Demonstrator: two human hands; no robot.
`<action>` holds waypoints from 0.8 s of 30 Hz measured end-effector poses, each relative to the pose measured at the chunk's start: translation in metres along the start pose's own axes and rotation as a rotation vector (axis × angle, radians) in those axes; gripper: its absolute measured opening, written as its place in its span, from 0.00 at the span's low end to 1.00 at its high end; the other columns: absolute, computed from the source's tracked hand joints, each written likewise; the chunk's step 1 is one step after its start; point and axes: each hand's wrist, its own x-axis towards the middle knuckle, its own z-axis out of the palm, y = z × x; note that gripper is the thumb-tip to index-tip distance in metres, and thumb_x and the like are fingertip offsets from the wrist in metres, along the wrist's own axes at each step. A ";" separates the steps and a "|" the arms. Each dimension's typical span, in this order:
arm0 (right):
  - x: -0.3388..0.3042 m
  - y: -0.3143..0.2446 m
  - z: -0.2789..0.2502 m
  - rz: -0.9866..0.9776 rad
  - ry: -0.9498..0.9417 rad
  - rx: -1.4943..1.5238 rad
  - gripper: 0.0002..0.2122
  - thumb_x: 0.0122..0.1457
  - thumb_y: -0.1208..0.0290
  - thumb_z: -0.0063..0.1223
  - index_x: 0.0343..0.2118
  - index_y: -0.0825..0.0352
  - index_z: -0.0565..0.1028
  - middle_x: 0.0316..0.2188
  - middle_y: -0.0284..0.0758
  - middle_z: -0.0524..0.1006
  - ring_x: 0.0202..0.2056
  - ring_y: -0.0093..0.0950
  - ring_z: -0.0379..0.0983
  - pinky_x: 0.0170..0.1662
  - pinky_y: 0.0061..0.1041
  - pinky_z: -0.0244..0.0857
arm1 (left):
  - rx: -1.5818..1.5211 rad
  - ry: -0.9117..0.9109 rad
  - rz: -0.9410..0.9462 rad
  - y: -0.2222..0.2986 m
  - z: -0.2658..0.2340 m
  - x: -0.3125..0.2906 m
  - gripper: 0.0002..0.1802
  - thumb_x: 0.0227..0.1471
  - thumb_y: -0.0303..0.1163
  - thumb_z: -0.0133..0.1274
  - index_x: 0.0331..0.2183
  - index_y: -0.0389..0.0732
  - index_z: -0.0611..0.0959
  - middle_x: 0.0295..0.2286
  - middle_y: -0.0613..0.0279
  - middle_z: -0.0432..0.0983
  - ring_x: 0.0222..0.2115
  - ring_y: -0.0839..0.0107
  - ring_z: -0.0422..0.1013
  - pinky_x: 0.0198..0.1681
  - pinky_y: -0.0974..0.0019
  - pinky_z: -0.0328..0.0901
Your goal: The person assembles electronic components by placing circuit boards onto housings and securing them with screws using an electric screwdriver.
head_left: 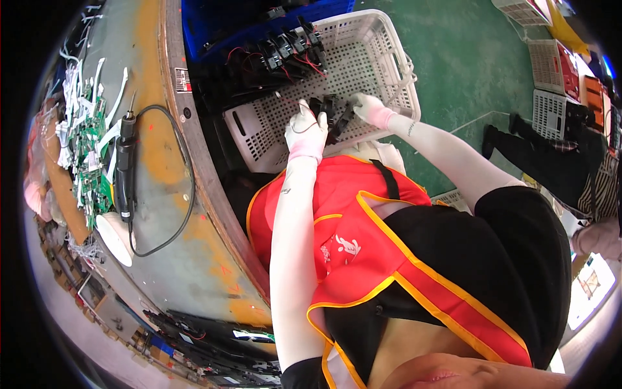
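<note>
I see both gloved hands closed on a cluster of small black parts (334, 117): left hand (306, 131) gripping its left end, right hand (369, 109) its right, inside the white perforated basket (389, 58) far from the tabletop (162, 214), where an electric screwdriver (126, 165) lies left.

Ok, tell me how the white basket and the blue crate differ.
The white basket has perforated walls; the blue crate looks solid-walled. The basket lies nearer the person, and both gloved hands, left hand and right hand, work inside it; the crate sits behind, untouched. Both hold black parts with red wires.
</note>
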 end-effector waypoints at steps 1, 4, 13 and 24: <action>-0.003 0.013 0.018 0.030 -0.044 0.290 0.24 0.55 0.77 0.48 0.57 0.68 0.64 0.53 0.44 0.68 0.52 0.36 0.69 0.55 0.31 0.63 | -0.124 0.048 -0.023 0.006 0.001 0.001 0.28 0.56 0.46 0.48 0.52 0.38 0.68 0.41 0.39 0.74 0.38 0.44 0.73 0.44 0.48 0.68; -0.028 -0.018 0.040 -0.087 -0.103 0.911 0.31 0.60 0.69 0.51 0.64 0.69 0.53 0.59 0.43 0.63 0.59 0.29 0.60 0.61 0.29 0.56 | -0.259 0.316 0.072 -0.023 0.027 0.007 0.29 0.54 0.41 0.49 0.53 0.36 0.63 0.41 0.40 0.72 0.37 0.45 0.74 0.41 0.48 0.69; 0.009 -0.054 0.087 0.499 0.036 1.287 0.31 0.46 0.76 0.55 0.58 0.70 0.65 0.41 0.40 0.77 0.39 0.29 0.73 0.43 0.30 0.68 | -0.526 0.098 -0.250 -0.031 0.026 0.017 0.25 0.53 0.41 0.50 0.45 0.33 0.66 0.34 0.42 0.73 0.36 0.52 0.73 0.40 0.54 0.67; -0.010 0.045 -0.037 -0.117 -0.038 0.657 0.16 0.58 0.70 0.53 0.50 0.64 0.73 0.39 0.35 0.77 0.44 0.27 0.73 0.42 0.31 0.70 | -0.503 0.091 -0.353 -0.041 0.025 0.012 0.21 0.52 0.39 0.49 0.42 0.34 0.69 0.35 0.44 0.74 0.36 0.53 0.73 0.39 0.56 0.67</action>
